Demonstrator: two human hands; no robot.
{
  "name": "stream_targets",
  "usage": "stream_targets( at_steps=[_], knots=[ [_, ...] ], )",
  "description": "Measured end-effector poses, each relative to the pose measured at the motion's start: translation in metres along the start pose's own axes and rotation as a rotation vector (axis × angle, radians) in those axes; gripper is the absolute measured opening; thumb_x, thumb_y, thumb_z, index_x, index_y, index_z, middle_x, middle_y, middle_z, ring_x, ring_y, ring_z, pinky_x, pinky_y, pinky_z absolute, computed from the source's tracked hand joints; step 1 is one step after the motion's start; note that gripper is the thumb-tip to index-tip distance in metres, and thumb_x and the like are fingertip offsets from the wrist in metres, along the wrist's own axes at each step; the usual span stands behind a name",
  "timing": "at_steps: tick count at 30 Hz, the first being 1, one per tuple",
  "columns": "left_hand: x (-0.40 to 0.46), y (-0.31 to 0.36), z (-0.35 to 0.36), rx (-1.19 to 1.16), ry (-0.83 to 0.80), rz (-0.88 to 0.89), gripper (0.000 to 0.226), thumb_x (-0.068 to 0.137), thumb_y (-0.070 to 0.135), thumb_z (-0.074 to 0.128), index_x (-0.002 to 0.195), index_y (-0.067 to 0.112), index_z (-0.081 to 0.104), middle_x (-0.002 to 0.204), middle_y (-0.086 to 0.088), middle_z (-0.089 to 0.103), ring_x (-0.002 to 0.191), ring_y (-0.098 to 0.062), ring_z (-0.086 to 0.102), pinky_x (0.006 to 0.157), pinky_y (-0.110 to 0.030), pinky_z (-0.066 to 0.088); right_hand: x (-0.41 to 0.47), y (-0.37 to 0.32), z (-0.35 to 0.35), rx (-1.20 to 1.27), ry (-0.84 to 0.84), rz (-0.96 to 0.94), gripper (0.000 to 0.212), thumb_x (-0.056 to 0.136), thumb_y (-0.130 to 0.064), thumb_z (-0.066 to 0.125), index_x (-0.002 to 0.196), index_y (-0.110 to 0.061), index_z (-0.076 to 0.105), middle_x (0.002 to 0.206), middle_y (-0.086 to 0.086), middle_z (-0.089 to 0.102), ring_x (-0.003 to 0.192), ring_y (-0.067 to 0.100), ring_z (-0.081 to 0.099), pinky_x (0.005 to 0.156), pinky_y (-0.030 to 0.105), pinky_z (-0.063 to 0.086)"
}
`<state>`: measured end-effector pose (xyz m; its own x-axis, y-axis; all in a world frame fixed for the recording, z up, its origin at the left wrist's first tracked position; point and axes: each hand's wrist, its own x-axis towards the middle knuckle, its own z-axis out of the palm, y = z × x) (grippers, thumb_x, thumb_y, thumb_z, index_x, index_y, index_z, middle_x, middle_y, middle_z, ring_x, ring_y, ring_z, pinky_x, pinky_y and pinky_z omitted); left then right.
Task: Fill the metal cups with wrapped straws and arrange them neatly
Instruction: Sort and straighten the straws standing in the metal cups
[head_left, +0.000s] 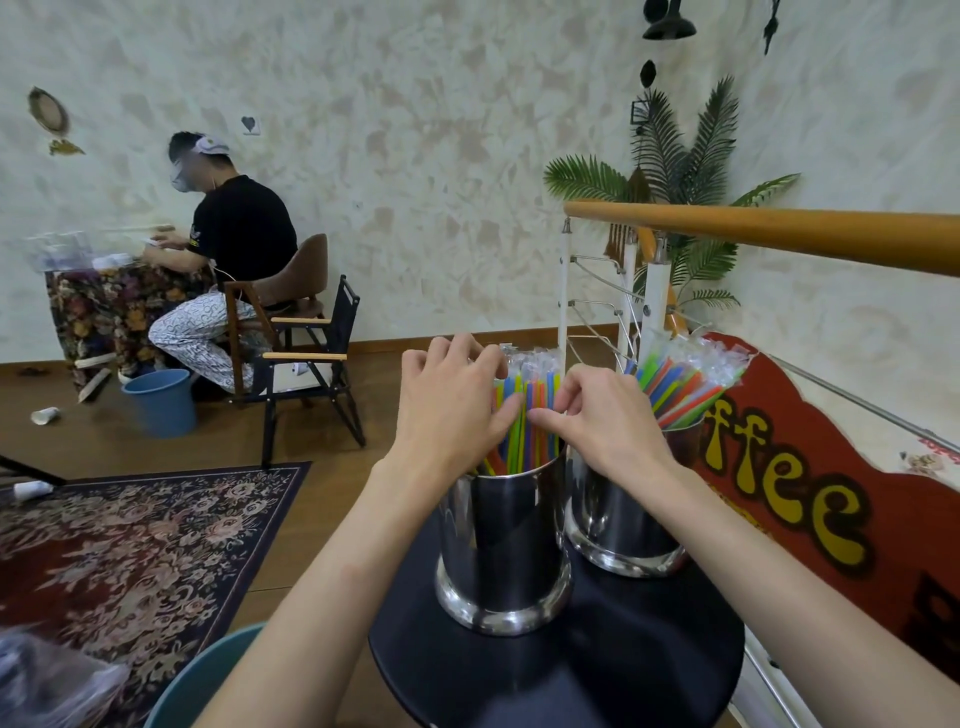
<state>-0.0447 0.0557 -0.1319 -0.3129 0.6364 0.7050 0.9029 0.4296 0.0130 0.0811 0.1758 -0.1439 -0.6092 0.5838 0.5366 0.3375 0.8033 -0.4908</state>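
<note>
- Wall (415, 156) with a mottled cream finish filled the background; a patterned rug (130, 540) lay on the wooden floor at lower left.
- Sign (810, 499), red with yellow lettering, stood at right beneath a wooden handrail (779, 234), and a palm-like plant (685, 166) rose behind the rail.
- Seated person (234, 249) in a black shirt worked at a cloth-covered table at far left, with a blue bucket (161, 400) on the floor nearby and a folding chair (311, 358) just beside.
- Round black tabletop (597, 665) carried two metal cups, which stood just beside each other.
- Near metal cup (501, 545) stood at the tabletop's centre and held upright wrapped straws (530, 410) in several colours.
- Far metal cup (618, 519), behind the right forearm, held a second straw bundle (680, 384) that leaned to the right.
- Left hand (452, 400) had its fingers curled over the left side of the near cup's straws, thumb pressed against them.
- Right hand (597, 410) had its fingers curled around the right side of the same bundle, thumb tip touching the straws near the left thumb.
</note>
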Motion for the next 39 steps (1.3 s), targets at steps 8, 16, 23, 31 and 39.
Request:
stream_targets(
  at_steps=[8,16,23,31,39],
  knots=[
    [0.006,0.012,0.003,0.04,0.046,0.029,0.043,0.079,0.052,0.077,0.109,0.028,0.058,0.117,0.002,0.054,0.111,-0.022,0.05,0.091,-0.038,0.034,-0.001,0.0,0.003,0.0,-0.003,0.013,0.026,0.08,-0.039,0.084,0.076,-0.025,0.062,0.069,-0.012,0.06,0.073,0.012,0.06,0.062,0.028,0.042],
    [0.011,0.012,0.01,0.038,-0.046,-0.008,0.041,0.081,0.065,0.069,0.111,0.036,0.064,0.12,0.005,0.051,0.114,-0.02,0.044,0.089,-0.038,0.027,-0.003,0.0,0.001,-0.03,-0.037,0.008,0.027,0.081,-0.042,0.082,0.095,-0.021,0.072,0.074,-0.01,0.056,0.077,0.014,0.058,0.067,0.029,0.042],
    [0.014,0.013,0.01,0.008,-0.079,-0.085,0.04,0.081,0.06,0.073,0.113,0.037,0.064,0.107,0.008,0.046,0.109,-0.018,0.047,0.086,-0.036,0.027,-0.001,-0.004,0.0,-0.059,-0.109,0.037,0.022,0.083,-0.035,0.083,0.097,-0.021,0.072,0.085,-0.003,0.06,0.083,0.017,0.061,0.072,0.032,0.05],
    [0.016,0.01,0.007,-0.09,-0.158,-0.102,0.03,0.084,0.047,0.076,0.112,0.042,0.066,0.105,0.009,0.038,0.111,-0.017,0.043,0.085,-0.034,0.02,0.001,-0.002,0.0,-0.007,-0.15,0.061,0.026,0.081,-0.033,0.084,0.101,-0.022,0.071,0.084,-0.002,0.062,0.084,0.018,0.061,0.078,0.038,0.055],
    [0.015,0.011,0.01,-0.067,-0.152,-0.082,0.042,0.084,0.056,0.072,0.12,0.041,0.058,0.106,0.009,0.036,0.109,-0.019,0.043,0.087,-0.038,0.024,0.002,-0.003,0.0,-0.001,-0.167,0.052,0.024,0.082,-0.033,0.083,0.101,-0.027,0.07,0.08,-0.003,0.061,0.085,0.02,0.062,0.078,0.042,0.056]
  ],
)
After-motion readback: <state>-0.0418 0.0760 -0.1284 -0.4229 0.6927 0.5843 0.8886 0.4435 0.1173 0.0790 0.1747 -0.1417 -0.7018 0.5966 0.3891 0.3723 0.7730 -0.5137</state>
